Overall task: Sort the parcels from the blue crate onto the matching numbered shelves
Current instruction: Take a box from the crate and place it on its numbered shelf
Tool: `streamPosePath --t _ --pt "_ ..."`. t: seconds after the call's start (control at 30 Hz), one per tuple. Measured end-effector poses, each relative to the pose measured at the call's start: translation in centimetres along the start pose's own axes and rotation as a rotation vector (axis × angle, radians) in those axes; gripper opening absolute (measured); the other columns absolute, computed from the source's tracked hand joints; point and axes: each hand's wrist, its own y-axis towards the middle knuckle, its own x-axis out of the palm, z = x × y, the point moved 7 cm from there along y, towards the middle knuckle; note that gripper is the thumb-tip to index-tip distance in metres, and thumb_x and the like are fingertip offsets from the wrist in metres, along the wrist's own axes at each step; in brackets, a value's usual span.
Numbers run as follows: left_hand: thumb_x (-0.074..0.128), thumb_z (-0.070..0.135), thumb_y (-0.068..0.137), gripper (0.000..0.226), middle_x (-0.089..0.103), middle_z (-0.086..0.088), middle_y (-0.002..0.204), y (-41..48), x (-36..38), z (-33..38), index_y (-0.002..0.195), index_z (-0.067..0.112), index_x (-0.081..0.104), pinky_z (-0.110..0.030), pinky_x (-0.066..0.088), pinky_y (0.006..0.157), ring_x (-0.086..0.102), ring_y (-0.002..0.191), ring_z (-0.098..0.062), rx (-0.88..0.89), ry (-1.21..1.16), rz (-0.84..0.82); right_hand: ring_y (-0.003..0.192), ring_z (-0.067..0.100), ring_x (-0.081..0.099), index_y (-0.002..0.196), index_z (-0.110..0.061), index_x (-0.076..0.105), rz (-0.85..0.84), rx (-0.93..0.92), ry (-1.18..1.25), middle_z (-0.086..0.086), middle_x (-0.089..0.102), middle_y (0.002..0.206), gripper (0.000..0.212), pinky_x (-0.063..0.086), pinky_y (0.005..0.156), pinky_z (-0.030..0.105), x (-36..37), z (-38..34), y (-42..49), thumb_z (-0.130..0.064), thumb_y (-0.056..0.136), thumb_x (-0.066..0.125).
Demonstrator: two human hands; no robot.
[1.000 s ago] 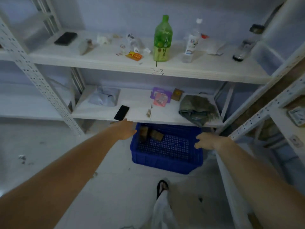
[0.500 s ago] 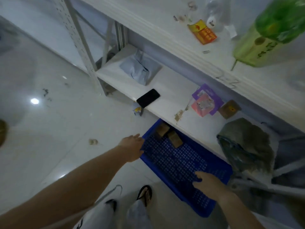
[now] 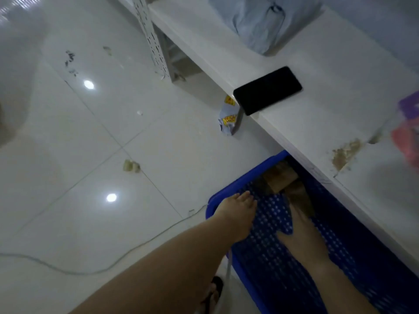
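The left hand (image 3: 238, 214) rests on the blue crate's (image 3: 229, 186) near rim, fingers loosely spread and gripping nothing. The right hand (image 3: 301, 225) reaches inside; its grip seems closed on a brown parcel (image 3: 299, 196), though blur hides the fingers. Just beyond that grip lies another brown parcel (image 3: 281, 177), under the shelf (image 3: 294, 132) edge.

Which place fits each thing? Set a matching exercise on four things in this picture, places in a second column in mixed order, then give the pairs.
Things
1. phone
2. brown parcels
3. left hand
4. wrapper

Places
A. on the crate's near rim
B. on the floor under the shelf edge
C. overhanging the shelf edge
D. inside the crate, at its far end

Pairs: 1-C, 2-D, 3-A, 4-B
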Motion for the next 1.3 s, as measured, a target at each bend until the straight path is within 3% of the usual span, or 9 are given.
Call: streamPosePath --t 0.2,0.4,0.6,0.67,0.8,0.93,1.07,1.13,1.3 --pt "0.039 0.027 0.099 0.068 -0.002 -0.004 0.16 8.9 6.0 -0.1 0.151 0.011 -0.001 -0.038 0.016 0.119 -0.001 0.148 -0.019 -0.03 -0.218 -0.037 0.146 0.028 0.009 0.151 -0.008 -0.006 0.168 0.043 -0.155 0.013 -0.002 0.159 0.119 0.017 0.118 0.045 2.5 3.0 9.8 -0.05 0.073 0.074" --pt "0.043 0.028 0.095 0.067 0.012 -0.007 0.158 14.4 9.1 -2.5 0.151 0.017 0.009 -0.042 0.032 0.111 0.023 0.142 -0.027 -0.263 -0.665 0.032 0.146 0.032 -0.014 0.147 -0.019 -0.022 0.181 0.145 -0.18 0.011 -0.021 0.157 0.14 0.001 0.115 0.055 1.0 3.3 17.7 -0.058 0.059 0.08" --pt "0.045 0.028 0.094 0.069 0.037 -0.005 0.148 13.3 13.9 -3.6 0.151 0.028 0.006 -0.037 0.043 0.103 0.048 0.122 -0.024 -0.44 -1.261 -0.016 0.137 0.035 0.015 0.151 -0.017 -0.006 0.253 0.204 -0.029 0.014 0.014 0.15 0.129 0.028 0.106 0.054 2.0 2.9 17.1 -0.04 0.061 0.084" --pt "0.044 0.035 0.095 0.06 0.045 -0.01 0.142 11.9 13.7 -4.0 0.149 0.026 0.02 -0.04 0.044 0.103 0.052 0.118 -0.027 -0.572 -1.487 0.024 0.134 0.032 0.02 0.15 -0.018 0.002 0.318 0.162 0.152 0.012 0.022 0.146 0.126 0.027 0.107 0.049 2.9 3.5 13.4 -0.038 0.059 0.086" --pt "0.046 0.069 0.081 0.078 0.051 -0.007 0.135 6.7 11.0 -2.6 0.134 0.012 0.045 -0.04 0.043 0.101 0.049 0.125 -0.033 -0.751 -1.896 0.06 0.129 0.023 0.03 0.146 -0.03 0.015 0.495 0.098 0.54 0.0 0.029 0.138 0.121 0.039 0.105 0.046 2.3 4.1 3.3 -0.034 0.051 0.091" --pt "0.048 0.075 0.072 0.093 0.046 -0.017 0.139 -0.7 6.3 2.2 0.142 0.016 0.032 -0.05 0.051 0.087 0.051 0.121 -0.039 -0.681 -2.146 -0.136 0.129 0.013 0.033 0.145 -0.035 0.014 0.588 0.04 0.617 -0.012 0.026 0.138 0.124 0.046 0.098 0.036 -2.1 2.6 -8.1 -0.031 0.049 0.091" --pt "0.057 0.072 0.066 0.089 0.057 -0.019 0.124 -7.9 -0.4 5.3 0.136 0.02 0.039 -0.051 0.053 0.085 0.06 0.109 -0.037 -0.519 -2.25 -0.111 0.12 -0.003 0.035 0.14 -0.042 0.017 0.618 -0.093 0.635 -0.036 0.029 0.125 0.13 0.04 0.081 0.001 -8.2 0.0 -18.5 -0.022 0.038 0.095" --pt "0.067 0.067 0.059 0.092 0.06 -0.019 0.122 -11.8 -4.0 6.7 0.13 0.011 0.047 -0.049 0.055 0.081 0.062 0.108 -0.036 -0.4 -2.276 -0.104 0.122 -0.001 0.039 0.139 -0.049 0.016 0.62 -0.12 0.627 -0.037 0.029 0.131 0.133 0.039 0.082 -0.003 -11.3 -1.1 -23.3 -0.033 0.031 0.091" --pt "0.079 0.06 0.055 0.092 0.058 -0.007 0.126 -21.8 -14.1 8.6 0.134 0.028 0.045 -0.042 0.054 0.084 0.059 0.113 -0.025 -0.126 -1.996 -0.032 0.13 0.014 0.04 0.142 -0.037 0.022 0.654 -0.148 0.667 -0.022 0.038 0.135 0.136 0.041 0.107 0.042 -21.0 -4.7 -35.0 -0.053 0.024 0.089"
